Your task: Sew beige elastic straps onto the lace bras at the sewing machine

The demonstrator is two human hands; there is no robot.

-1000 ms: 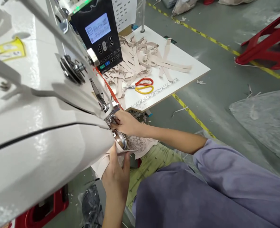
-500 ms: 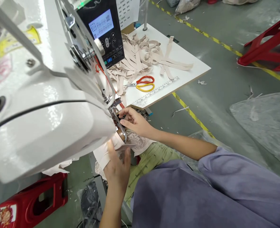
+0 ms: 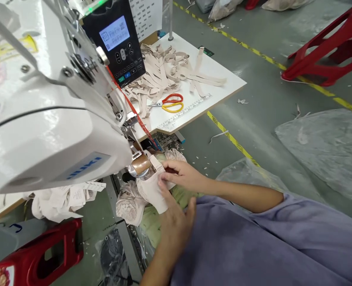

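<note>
A beige bra (image 3: 152, 192) with lace cups hangs at the sewing end of a white sewing machine (image 3: 104, 147), partly over a green patterned cloth (image 3: 150, 224). My right hand (image 3: 183, 174) pinches the bra's upper edge near a strap end, thumb and forefinger closed on it. Just below, my left hand (image 3: 176, 218) lays its forefinger along the cup, while its thumb stands well apart. Its other fingers are partly hidden. The machine's brown rounded arm end (image 3: 140, 163) lies just left of the strap end.
Beige straps (image 3: 164, 73) lie heaped on the white tabletop (image 3: 223, 89), with scissors (image 3: 172, 104) and a printed ruler (image 3: 187, 111) nearby. A control panel (image 3: 116, 47) stands behind. Beige pieces (image 3: 65, 200) hang at left above a red stool (image 3: 44, 250). Clear plastic (image 3: 327, 147) lies on the floor.
The bra has come away from the machine's presser area toward my body. Both hands moved with it, down and right. The view has shifted, showing more of the machine's end and a red strand.
</note>
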